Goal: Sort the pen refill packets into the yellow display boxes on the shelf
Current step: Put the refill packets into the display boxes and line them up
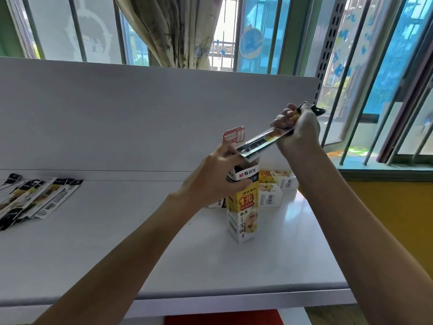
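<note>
Patterned beige curtain point(173, 31) gathered at the middle of the window. Grey vertical bars point(77, 29) across the panes. Frosted pane point(58, 26) at the left, blue-tinted glass further right, with a round blue paper decoration point(250, 43) just right of the curtain. Grey perforated upright point(328, 43) at the right. Yellow wall point(386, 219) below a teal sill point(375, 170). Red panel point(222, 317) at the bottom edge.

packets point(35, 198): glossy plastic | box point(243, 207): printed card | shelf point(140, 231): smooth white
</note>
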Available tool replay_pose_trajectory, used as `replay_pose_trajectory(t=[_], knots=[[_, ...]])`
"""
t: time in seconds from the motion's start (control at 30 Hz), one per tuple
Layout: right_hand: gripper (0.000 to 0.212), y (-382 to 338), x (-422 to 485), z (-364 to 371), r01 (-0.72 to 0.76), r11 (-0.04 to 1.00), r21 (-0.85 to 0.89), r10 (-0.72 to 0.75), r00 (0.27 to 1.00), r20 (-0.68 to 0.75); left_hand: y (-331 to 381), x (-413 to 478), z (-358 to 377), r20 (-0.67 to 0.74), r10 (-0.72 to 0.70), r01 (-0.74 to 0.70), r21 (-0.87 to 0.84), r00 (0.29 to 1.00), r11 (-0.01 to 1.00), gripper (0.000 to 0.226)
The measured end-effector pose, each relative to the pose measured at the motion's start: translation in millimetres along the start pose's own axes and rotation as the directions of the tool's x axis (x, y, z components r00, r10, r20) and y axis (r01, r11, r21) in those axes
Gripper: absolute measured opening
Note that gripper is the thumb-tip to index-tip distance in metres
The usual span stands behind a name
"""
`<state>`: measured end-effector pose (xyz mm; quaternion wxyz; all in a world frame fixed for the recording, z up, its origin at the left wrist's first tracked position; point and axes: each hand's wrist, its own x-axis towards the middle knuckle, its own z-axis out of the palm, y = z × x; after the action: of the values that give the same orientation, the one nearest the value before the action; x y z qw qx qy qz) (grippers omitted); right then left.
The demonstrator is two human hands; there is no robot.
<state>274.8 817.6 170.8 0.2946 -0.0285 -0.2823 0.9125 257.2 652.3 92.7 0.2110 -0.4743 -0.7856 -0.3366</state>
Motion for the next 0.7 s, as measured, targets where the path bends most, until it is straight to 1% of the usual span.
replay_pose_trajectory(t=[0.07,0.13,0.2,0.23,0.27,0.33,0.37,0.4,0.47,0.5,0.53,0.57,0.6,0.63,0.67,0.7], knots=[[0.035,-2.0,2.4,-4.3,0.112,0.99,-0.085,-0.114,0.993,-0.026,-1.6,0.4,0.2,0.004,0.006,-0.006,-0.008,1.0,1.0,0.03],[0.034,-2.7,0.2,-3.3,0.244,0.949,-0.199,-0.246,0.969,0.013,-3.7,2.2,1.8,0.007,0.003,-0.003,-0.006,1.0,1.0,0.029],[0.032,-2.4,-8.1,3.5,0.365,0.87,-0.331,-0.335,0.931,0.145,-2.5,4.2,4.6,0.008,0.009,-0.009,-0.013,1.0,1.0,0.029],[0.031,-1.6,-13.4,8.3,0.42,0.81,-0.41,-0.35,0.906,0.237,-0.4,5.3,6.2,0.009,0.015,-0.015,-0.022,1.0,1.0,0.028],[0.03,0.6,-19.2,12.9,0.472,0.728,-0.497,-0.34,0.878,0.336,2.4,6.6,7.9,0.01,0.025,-0.025,-0.03,1.0,0.999,0.027],[0.028,10.4,-28.8,16.3,0.579,0.506,-0.639,-0.251,0.808,0.533,6.8,9.2,11.6,0.006,0.052,-0.052,-0.037,0.999,0.998,0.026],[0.028,16.8,-31.5,14.4,0.626,0.407,-0.664,-0.196,0.771,0.606,7.4,10.0,13.4,-0.002,0.066,-0.066,-0.037,0.998,0.997,0.026],[0.028,22.4,-32.1,10.9,0.654,0.346,-0.673,-0.164,0.749,0.642,6.4,10.6,15.0,-0.012,0.072,-0.072,-0.04,0.997,0.997,0.027],[0.032,29.0,-28.1,0.5,0.664,0.25,-0.705,-0.177,0.747,0.641,1.4,9.9,17.0,-0.037,0.053,-0.055,-0.059,0.998,0.997,0.031],[0.035,30.5,-23.2,-7.0,0.65,0.156,-0.744,-0.194,0.759,0.622,-1.4,9.2,18.2,-0.061,0.043,-0.047,-0.066,0.997,0.997,0.033],[0.037,31.6,-19.4,-14.5,0.619,0.036,-0.784,-0.204,0.773,0.601,-3.8,8.5,19.7,-0.083,0.034,-0.04,-0.068,0.996,0.997,0.034],[0.039,33.8,-15.8,-22.8,0.573,-0.064,-0.817,-0.195,0.796,0.573,-5.3,8.4,21.2,-0.098,0.025,-0.032,-0.071,0.995,0.997,0.034],[0.04,36.5,-14.4,-29.7,0.531,-0.102,-0.841,-0.162,0.826,0.54,-6.5,8.7,22.9,-0.11,0.016,-0.025,-0.08,0.994,0.997,0.033],[0.04,38.3,-14.1,-35.5,0.501,-0.064,-0.863,-0.105,0.857,0.505,-7.2,9.3,24.8,-0.12,0.002,-0.014,-0.099,0.993,0.995,0.032],[0.037,37.6,-15.0,-39.1,0.468,0.038,-0.883,-0.031,0.884,0.467,-7.0,9.3,26.3,-0.13,-0.016,0.0,-0.125,0.991,0.992,0.032],[0.032,33.4,-16.5,-39.5,0.428,0.166,-0.888,0.043,0.897,0.44,-6.9,9.5,27.7,-0.139,-0.036,0.014,-0.152,0.99,0.988,0.031]])
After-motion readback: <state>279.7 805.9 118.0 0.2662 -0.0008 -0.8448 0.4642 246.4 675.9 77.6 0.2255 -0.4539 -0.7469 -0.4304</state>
